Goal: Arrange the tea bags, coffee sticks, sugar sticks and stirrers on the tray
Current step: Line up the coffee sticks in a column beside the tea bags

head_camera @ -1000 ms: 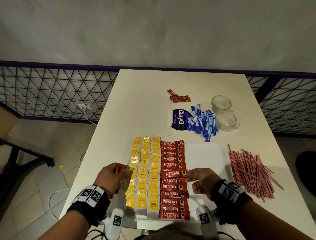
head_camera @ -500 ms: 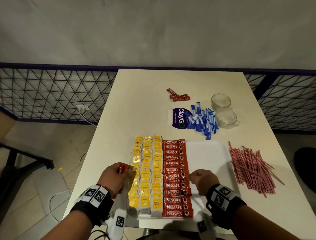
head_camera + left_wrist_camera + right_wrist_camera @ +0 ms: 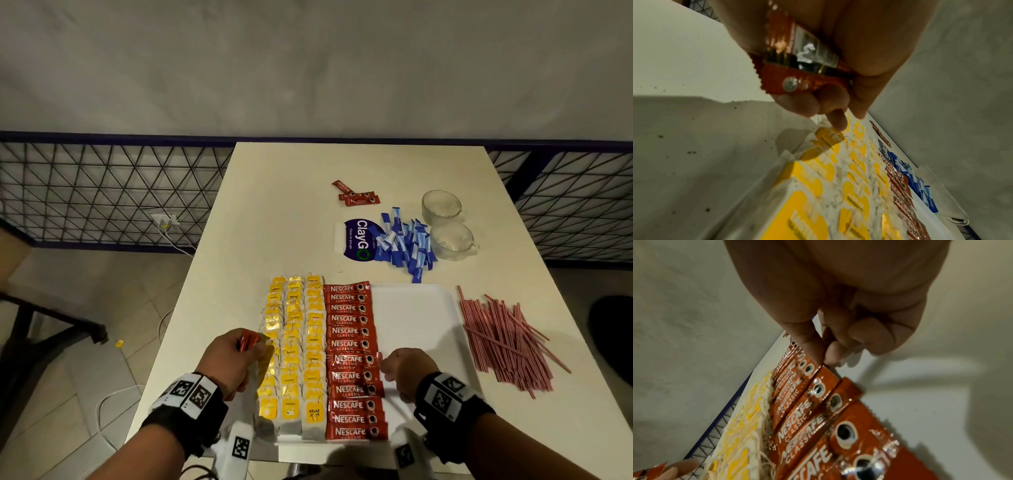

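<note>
A white tray (image 3: 411,325) lies at the table's near edge. Three columns of yellow tea bags (image 3: 294,342) fill its left part, and a column of red coffee sticks (image 3: 346,320) lies beside them. My left hand (image 3: 253,346) hovers over the tray's left edge and grips a few spare coffee sticks (image 3: 797,65); one finger touches a tea bag tag. My right hand (image 3: 385,366) pinches the right end of one coffee stick (image 3: 352,359) lying in the column, thumb and forefinger (image 3: 807,344) together. Blue sugar sticks (image 3: 407,243) and pink stirrers (image 3: 500,339) lie off the tray.
Three loose coffee sticks (image 3: 356,197) lie further back on the table. A ClayGo card (image 3: 356,240) sits left of the sugar pile, with two glass cups (image 3: 452,240) to its right. The tray's right half is bare. A wire fence runs behind the table.
My right hand brought its coffee stick down and toward me, and the stick now lies in the column. The left hand kept its sticks and barely moved.
</note>
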Action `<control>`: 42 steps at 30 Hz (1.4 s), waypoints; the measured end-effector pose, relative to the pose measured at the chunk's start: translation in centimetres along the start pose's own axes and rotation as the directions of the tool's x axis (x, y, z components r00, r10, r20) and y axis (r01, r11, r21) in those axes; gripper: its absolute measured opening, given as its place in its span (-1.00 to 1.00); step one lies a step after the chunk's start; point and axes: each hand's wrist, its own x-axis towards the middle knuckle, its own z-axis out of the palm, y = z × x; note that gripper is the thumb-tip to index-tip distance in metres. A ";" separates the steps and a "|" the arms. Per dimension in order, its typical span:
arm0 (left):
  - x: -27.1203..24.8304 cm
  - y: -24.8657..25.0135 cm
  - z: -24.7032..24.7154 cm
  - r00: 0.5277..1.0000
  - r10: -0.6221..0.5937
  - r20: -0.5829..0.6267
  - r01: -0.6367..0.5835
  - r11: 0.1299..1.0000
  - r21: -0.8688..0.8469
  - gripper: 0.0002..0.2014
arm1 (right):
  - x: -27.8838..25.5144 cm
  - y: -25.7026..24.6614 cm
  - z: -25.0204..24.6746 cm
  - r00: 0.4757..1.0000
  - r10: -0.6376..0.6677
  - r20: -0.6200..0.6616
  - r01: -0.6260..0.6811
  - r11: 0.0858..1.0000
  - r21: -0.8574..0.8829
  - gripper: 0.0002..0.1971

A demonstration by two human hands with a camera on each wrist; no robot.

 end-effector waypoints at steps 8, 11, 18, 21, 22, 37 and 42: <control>0.1 -0.4 0.0 1.000 -0.011 0.002 0.011 1.000 -0.008 -0.95 | 0.6 -0.7 0.8 0.994 0.104 0.044 -0.100 0.992 -0.077 -0.87; 0.0 -0.5 -0.1 1.000 -0.017 -0.003 0.017 1.000 -0.011 -0.94 | 0.6 -0.7 0.7 0.994 0.094 0.054 -0.088 0.989 -0.117 -0.83; -0.8 0.0 -0.2 1.000 -0.002 -0.016 0.002 1.000 -0.025 -0.93 | 0.7 -0.5 0.7 0.996 0.060 0.061 -0.054 0.994 -0.095 -0.78; -1.1 0.1 -0.2 1.000 -0.008 -0.018 0.007 0.999 -0.047 -0.94 | 0.7 -0.5 0.7 0.997 0.053 0.051 -0.048 0.994 -0.096 -0.78; -1.1 0.2 -0.2 1.000 -0.010 -0.016 0.009 0.998 -0.055 -0.95 | 0.7 -0.5 0.8 0.997 0.051 0.051 -0.047 0.995 -0.089 -0.79; -4.7 5.4 1.8 0.867 0.152 0.474 -0.241 0.961 0.133 -0.74 | -7.1 -7.5 2.0 0.756 -0.650 0.079 0.646 0.760 0.079 -0.88; -5.2 5.3 1.7 0.843 0.172 0.509 -0.293 0.942 0.167 -0.67 | -8.0 -7.6 3.6 0.738 -0.674 0.025 0.667 0.736 0.116 -0.92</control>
